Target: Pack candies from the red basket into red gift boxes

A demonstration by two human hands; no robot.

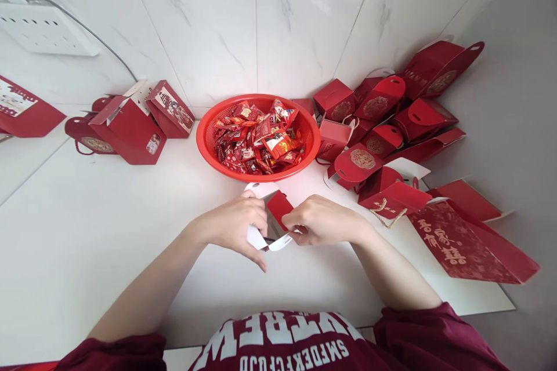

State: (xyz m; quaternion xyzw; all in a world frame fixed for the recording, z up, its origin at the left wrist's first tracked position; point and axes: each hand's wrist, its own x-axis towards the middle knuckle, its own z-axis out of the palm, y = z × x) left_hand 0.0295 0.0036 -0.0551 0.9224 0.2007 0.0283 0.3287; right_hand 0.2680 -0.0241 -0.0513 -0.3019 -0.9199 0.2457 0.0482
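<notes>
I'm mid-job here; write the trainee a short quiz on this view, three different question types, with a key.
1. Multiple choice: what is between the left hand and the right hand?
a) a mug
b) an opened box
c) a spoon

2. True or false: the basket of wrapped packets stands between red boxes on the left and more red boxes on the right.

3. Fill the gap: the socket panel is at the picture's ____ edge.

Key: 1. b; 2. true; 3. left.
</notes>
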